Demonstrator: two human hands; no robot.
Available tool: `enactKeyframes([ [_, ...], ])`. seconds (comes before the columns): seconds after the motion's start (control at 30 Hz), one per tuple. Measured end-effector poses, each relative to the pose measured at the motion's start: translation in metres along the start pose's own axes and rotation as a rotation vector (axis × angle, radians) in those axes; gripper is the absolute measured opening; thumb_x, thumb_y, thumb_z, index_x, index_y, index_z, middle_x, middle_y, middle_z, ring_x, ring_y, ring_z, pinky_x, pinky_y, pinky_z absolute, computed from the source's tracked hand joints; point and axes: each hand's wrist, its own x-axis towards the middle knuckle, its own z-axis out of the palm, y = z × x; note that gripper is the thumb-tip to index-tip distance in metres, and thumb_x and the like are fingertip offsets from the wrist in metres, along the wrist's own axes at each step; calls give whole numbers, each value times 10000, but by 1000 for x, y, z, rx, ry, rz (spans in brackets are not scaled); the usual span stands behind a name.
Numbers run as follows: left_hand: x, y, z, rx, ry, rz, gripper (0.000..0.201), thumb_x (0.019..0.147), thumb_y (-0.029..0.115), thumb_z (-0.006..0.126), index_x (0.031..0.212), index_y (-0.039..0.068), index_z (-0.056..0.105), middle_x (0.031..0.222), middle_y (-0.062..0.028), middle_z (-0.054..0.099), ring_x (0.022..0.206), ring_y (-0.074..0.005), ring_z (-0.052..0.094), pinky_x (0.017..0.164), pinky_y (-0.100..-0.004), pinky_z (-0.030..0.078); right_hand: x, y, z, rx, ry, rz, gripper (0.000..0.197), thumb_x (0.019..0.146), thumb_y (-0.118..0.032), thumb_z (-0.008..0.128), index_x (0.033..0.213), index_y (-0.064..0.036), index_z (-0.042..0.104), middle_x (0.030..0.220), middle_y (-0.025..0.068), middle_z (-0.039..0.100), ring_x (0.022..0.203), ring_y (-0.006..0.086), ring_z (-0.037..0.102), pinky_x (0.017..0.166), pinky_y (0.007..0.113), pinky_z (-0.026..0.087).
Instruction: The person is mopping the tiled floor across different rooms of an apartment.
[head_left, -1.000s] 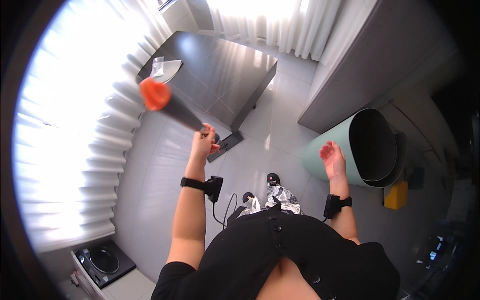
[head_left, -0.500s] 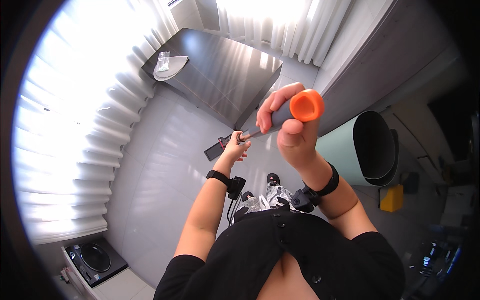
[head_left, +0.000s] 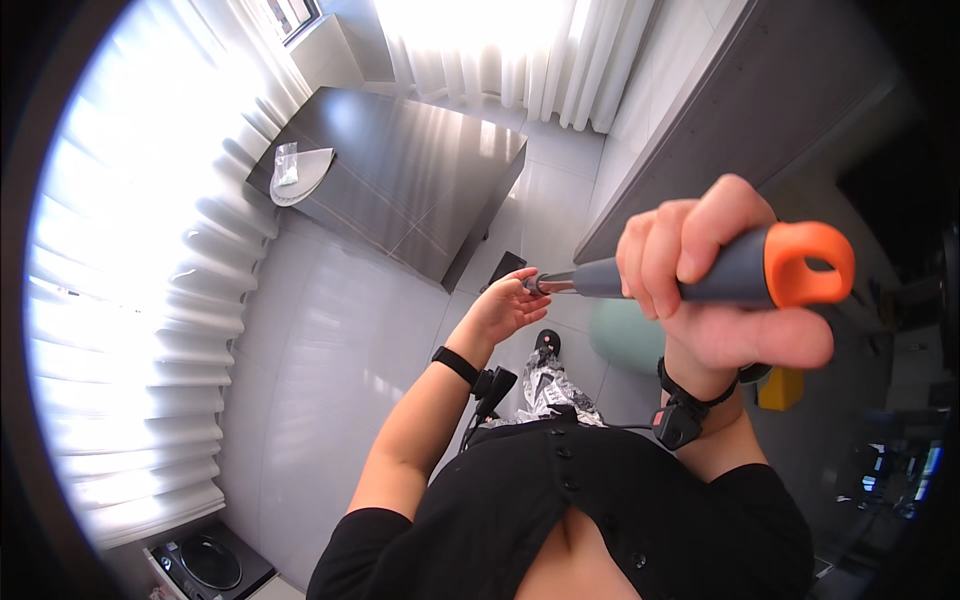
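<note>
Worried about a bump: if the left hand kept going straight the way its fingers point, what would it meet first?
The left hand already touches the tool's metal shaft; beyond that comes the right hand on the grey handle, though depth is unclear.
</note>
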Motion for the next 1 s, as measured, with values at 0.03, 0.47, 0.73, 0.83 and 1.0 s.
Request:
enactKeyframes([
  [0.03, 18, 5, 9, -3, -24, -9, 500, 778, 63, 510, 1270, 92, 428, 1070, -131, 562, 982, -282, 577, 894, -418, 468, 6, 3, -14, 0, -47, -48, 794, 588, -850, 506, 804, -90, 424, 521, 16, 501, 389, 96, 441, 419, 230, 387],
  [0.47, 238, 90, 116, -181, -80, 102, 471, 783, 47, 510, 1236, 39, 380, 987, -157, 514, 926, -276, 551, 853, -414, 467, 81, 62, -176, -160, -190, -6, 836, 591, -914, 371, 579, -80, 412, 544, 32, 454, 429, 170, 426, 450, 272, 317],
  [0.73, 356, 191, 114, -329, -143, 67, 488, 768, 65, 495, 1228, 52, 333, 1131, -225, 407, 1116, -404, 527, 864, -437, 484, 189, 153, -253, 41, -777, 27, 869, 515, -948, 327, 560, -81, 365, 501, -2, 364, 388, 177, 394, 417, 285, 270],
  [0.83, 394, 243, 109, -359, -120, 77, 429, 760, 66, 501, 1163, 59, 352, 1149, -270, 422, 1143, -411, 507, 857, -427, 498, 235, 197, -276, 48, -799, 66, 874, 503, -949, 310, 553, -79, 359, 494, -3, 356, 380, 178, 389, 413, 281, 264],
  [1.0, 448, 326, 90, -415, -140, 113, 373, 764, 67, 496, 1118, 67, 380, 1152, -276, 436, 1140, -430, 503, 913, -494, 456, 312, 251, -313, 98, -733, 53, 887, 540, -950, 286, 552, -72, 408, 468, 5, 391, 348, 159, 400, 390, 268, 250],
])
